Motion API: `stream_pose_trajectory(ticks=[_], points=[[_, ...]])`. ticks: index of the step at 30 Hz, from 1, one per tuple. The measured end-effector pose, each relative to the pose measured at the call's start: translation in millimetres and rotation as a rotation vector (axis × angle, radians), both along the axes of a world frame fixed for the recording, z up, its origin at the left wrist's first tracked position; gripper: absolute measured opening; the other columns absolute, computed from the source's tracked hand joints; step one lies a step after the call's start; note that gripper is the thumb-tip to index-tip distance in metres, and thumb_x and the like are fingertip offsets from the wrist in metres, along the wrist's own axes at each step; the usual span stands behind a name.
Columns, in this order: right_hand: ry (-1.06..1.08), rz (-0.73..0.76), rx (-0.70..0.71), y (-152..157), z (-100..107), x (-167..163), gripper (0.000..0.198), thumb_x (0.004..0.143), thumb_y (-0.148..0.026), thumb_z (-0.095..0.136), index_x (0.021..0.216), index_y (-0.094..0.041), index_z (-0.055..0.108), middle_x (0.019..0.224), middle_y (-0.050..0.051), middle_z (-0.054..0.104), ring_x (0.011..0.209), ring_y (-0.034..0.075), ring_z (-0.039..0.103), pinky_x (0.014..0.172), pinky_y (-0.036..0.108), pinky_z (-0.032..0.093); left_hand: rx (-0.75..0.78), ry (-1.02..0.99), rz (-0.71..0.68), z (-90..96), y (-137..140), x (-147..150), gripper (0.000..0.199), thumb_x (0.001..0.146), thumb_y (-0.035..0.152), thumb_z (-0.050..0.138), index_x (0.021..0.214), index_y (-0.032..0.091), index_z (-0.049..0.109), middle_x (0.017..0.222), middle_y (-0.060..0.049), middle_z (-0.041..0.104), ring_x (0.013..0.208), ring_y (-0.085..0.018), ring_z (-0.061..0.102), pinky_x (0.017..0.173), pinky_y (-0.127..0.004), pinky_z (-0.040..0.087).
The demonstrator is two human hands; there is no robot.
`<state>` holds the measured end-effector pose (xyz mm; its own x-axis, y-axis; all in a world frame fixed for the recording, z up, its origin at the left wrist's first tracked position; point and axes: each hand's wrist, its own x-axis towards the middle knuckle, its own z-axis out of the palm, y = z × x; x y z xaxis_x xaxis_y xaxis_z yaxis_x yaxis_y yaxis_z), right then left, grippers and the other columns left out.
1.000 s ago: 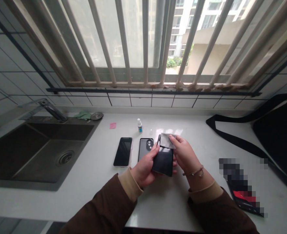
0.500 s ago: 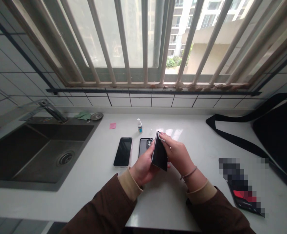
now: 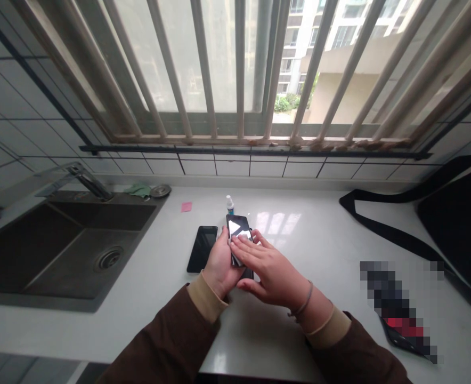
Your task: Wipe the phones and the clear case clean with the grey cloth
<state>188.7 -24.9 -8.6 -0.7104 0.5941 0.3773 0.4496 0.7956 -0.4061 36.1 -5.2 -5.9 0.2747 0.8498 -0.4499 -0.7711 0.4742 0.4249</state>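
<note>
My left hand (image 3: 222,266) is wrapped round a dark smartphone (image 3: 237,224) from the left and below, its screen tilted up and reflecting the window. My right hand (image 3: 265,264) lies across the lower screen, fingers stretched and close together; a bit of white cloth (image 3: 258,244) shows at their edge, mostly hidden under them. Beneath the hands a dark phone case (image 3: 248,273) is largely covered. Just left, a second black phone (image 3: 202,249) lies flat on the counter. A small white spray bottle (image 3: 229,204) stands right behind the held phone.
A sink (image 3: 99,298) with a faucet (image 3: 87,181) is set into the white counter (image 3: 147,325) at left. A pink slip (image 3: 186,206) lies near the back. On the right are a black bag (image 3: 459,213) with its strap and a partly blurred black-and-red object (image 3: 407,333).
The phone has turned from a steep edge-on tilt to face up more, and moved left. My right hand has come down from its top end to the lower screen.
</note>
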Motion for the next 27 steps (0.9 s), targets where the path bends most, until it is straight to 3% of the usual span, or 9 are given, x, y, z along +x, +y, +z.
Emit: stream_pose_trajectory(ticks=[4, 7, 15, 22, 27], points=[[0.007, 0.070, 0.058, -2.9, 4.4, -3.8, 0.088, 0.100, -0.069, 0.057, 0.167, -0.017, 0.034, 0.166, 0.013, 0.045, 0.159, 0.031, 0.036, 0.136, 0.056, 0.007, 0.013, 0.008, 0.020, 7.1, 1.8, -8.4, 0.068, 0.108, 0.060, 0.037, 0.127, 0.004, 0.070, 0.114, -0.021, 0.078, 0.107, -0.026, 0.076, 0.111, -0.041, 0.055], [0.003, 0.054, 0.068, -2.5, 4.1, -3.2, 0.088, 0.101, -0.070, 0.054, 0.168, -0.019, 0.033, 0.166, 0.012, 0.046, 0.158, 0.031, 0.038, 0.136, 0.056, 0.009, 0.048, 0.014, -0.010, 9.4, 0.6, -9.1, 0.068, 0.107, 0.060, 0.038, 0.130, 0.004, 0.069, 0.119, -0.022, 0.077, 0.112, -0.027, 0.075, 0.113, -0.042, 0.053], [-0.082, -0.188, 0.051, 3.6, -3.1, 0.8, 0.078, 0.107, -0.058, 0.048, 0.169, -0.015, 0.028, 0.172, 0.016, 0.032, 0.161, 0.032, 0.030, 0.134, 0.058, 0.019, 0.142, 0.026, -0.048, 2.9, -6.5, 4.1, 0.051, 0.109, 0.051, 0.045, 0.132, 0.013, 0.070, 0.137, -0.016, 0.072, 0.139, -0.027, 0.062, 0.124, -0.042, 0.043], [-0.088, -0.397, 0.081, 7.9, -8.1, 3.9, 0.076, 0.111, -0.054, 0.037, 0.169, -0.007, 0.025, 0.174, 0.018, 0.023, 0.164, 0.033, 0.020, 0.132, 0.060, 0.023, 0.216, -0.088, -0.237, 4.7, -13.9, 9.9, 0.053, 0.108, 0.051, 0.050, 0.151, 0.021, 0.060, 0.157, -0.009, 0.059, 0.153, -0.025, 0.046, 0.130, -0.036, 0.030], [-0.062, -0.311, 0.095, 3.7, -3.6, -0.6, 0.081, 0.108, -0.061, 0.040, 0.169, -0.009, 0.027, 0.174, 0.016, 0.026, 0.164, 0.033, 0.020, 0.133, 0.061, 0.018, 0.114, -0.093, -0.110, 9.1, -10.8, 10.8, 0.049, 0.111, 0.044, 0.045, 0.149, 0.018, 0.061, 0.146, -0.012, 0.068, 0.142, -0.023, 0.059, 0.126, -0.035, 0.037]])
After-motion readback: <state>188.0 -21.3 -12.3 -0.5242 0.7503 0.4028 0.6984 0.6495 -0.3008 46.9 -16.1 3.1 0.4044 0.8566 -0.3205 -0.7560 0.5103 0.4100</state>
